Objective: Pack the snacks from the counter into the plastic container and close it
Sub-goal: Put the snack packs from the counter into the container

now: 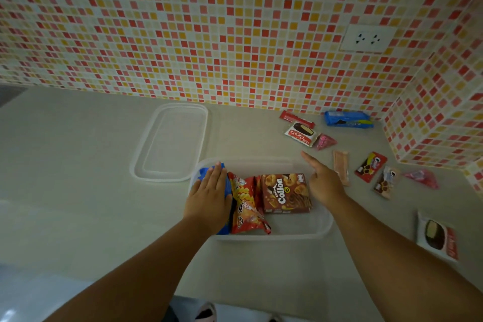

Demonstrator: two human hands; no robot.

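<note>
With the left hand [209,191] flat on the blue packet [202,174] inside the plastic container [324,227] and the right hand [322,180] empty and spread above it, the upright red bag [247,206] may block the lid [170,142].

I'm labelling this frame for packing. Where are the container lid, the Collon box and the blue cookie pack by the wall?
container lid [171,142]: head view, flat centre panel.
Collon box [285,192]: head view, printed front face.
blue cookie pack [347,119]: head view, wrapper's middle.

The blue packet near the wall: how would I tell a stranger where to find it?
Start at the white wall socket. Straight below it, where the tiled wall meets the counter, lies the blue packet. It is the only blue wrapper outside the container; its neighbours are red, white or pink.
</note>
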